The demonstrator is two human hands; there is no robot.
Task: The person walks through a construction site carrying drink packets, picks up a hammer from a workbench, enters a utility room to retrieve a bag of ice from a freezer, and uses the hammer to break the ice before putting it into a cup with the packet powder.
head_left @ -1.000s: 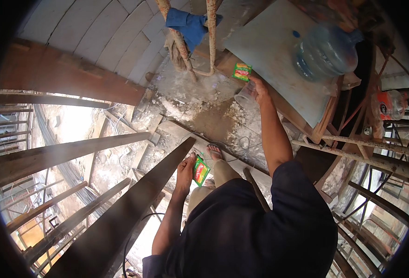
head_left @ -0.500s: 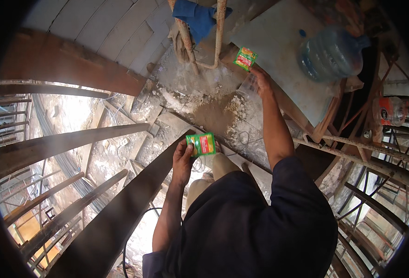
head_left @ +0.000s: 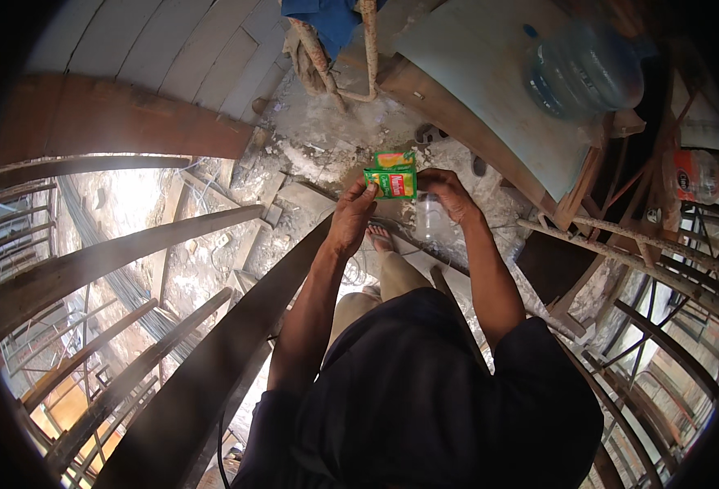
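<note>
My left hand is closed on a green sachet with red and yellow print, its thumb on the front. A second, similar green sachet shows just behind the first, overlapping it. My right hand is closed, with its fingertips at the right edges of the sachets. Beneath these fingers hangs a clear plastic cup or bag; I cannot tell which. Both hands are close together in front of me, above the dusty floor.
A pale board at the right bears a large blue water bottle. Farther right is a clear plastic jar with a red label. A blue cloth hangs on a rusty metal frame. Long beams run along the left.
My right hand has come down and left with its sachet and the clear plastic, to meet the other sachet. My left hand has risen slightly to the right.
</note>
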